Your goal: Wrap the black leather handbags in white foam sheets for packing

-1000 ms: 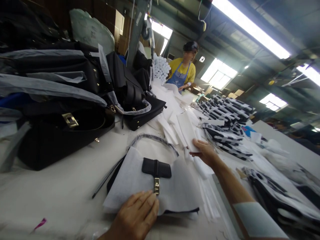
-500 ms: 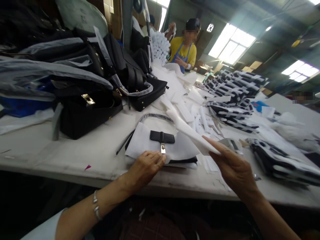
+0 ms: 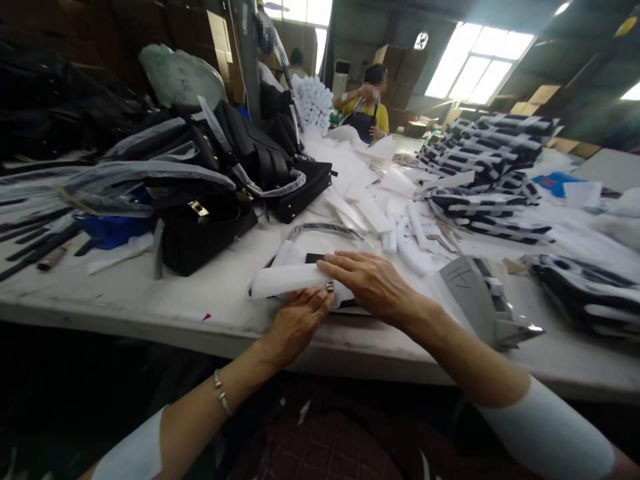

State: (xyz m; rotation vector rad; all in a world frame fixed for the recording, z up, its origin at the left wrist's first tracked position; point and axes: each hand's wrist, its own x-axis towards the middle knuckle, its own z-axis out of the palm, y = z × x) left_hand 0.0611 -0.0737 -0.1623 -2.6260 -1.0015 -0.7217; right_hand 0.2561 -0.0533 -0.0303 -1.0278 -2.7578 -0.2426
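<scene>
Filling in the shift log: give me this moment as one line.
left hand: fingertips at gold clasp | right hand: flat on white foam strip over black bag | grey tape dispenser: by right forearm

head-worn view, looking forward and down, close over worktable (image 3: 150,300)

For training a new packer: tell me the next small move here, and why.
Probably tuck the white foam strip over the gold clasp: the right hand presses the strip flat across the black flap, the left hand touches the clasp, which shows bare.
</scene>
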